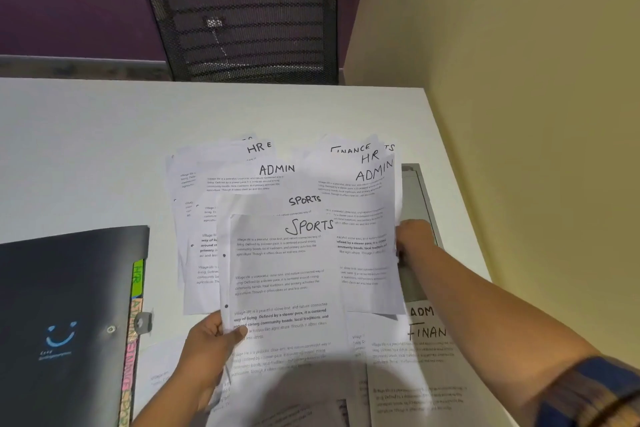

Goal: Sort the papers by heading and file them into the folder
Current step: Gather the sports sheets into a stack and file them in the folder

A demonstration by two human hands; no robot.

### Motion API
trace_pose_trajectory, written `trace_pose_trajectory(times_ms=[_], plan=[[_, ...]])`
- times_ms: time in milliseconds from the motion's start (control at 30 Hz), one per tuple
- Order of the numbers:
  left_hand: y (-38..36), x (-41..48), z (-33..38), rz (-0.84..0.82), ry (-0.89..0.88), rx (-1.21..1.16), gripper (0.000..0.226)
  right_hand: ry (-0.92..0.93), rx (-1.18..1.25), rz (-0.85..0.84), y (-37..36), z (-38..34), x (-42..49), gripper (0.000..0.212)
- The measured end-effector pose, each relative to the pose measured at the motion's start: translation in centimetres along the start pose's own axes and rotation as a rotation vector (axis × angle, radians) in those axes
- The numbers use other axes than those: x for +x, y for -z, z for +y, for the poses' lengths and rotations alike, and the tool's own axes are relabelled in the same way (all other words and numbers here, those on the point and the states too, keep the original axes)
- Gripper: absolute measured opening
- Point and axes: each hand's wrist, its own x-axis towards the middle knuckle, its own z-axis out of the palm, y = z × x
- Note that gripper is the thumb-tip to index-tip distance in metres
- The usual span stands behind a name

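Presently, my left hand (207, 347) pinches the lower left edge of the fanned white printed sheets with handwritten headings (287, 253) — two SPORTS pages in front, ADMIN, HR and FINANCE behind — held above the white table (86, 149). My right hand (414, 236) grips their right edge; its fingers are hidden behind the paper. The dark closed folder with coloured index tabs (69, 305) lies at left, tab lettering partly unreadable. More sheets (426, 357) lie beneath, headings cut off. A black mesh chair (242, 14) stands beyond.
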Motion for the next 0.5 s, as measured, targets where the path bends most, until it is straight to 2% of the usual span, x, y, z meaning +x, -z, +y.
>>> trace_pose_trajectory(times_ms=[100,167,267,400,500], plan=[[-0.1,-0.1,0.3,-0.009,0.027,-0.021,0.029,0.121,0.027,0.129,1.6,0.4,0.4,0.014],[-0.2,-0.3,0.6,-0.006,0.045,-0.039,0.029,0.229,-0.01,0.279,3.6,0.5,0.7,0.022],[-0.1,-0.9,0.6,-0.002,0.058,-0.062,0.028,0.403,-0.01,0.448,7.3,-0.1,0.4,0.023],[0.1,-2.5,0.9,0.005,0.058,-0.072,0.025,0.567,0.228,0.613,12.6,-1.0,-2.2,0.024],[0.1,-4.2,1.7,0.017,0.044,-0.116,0.023,0.599,0.419,0.625,15.2,-0.1,-5.5,0.02]])
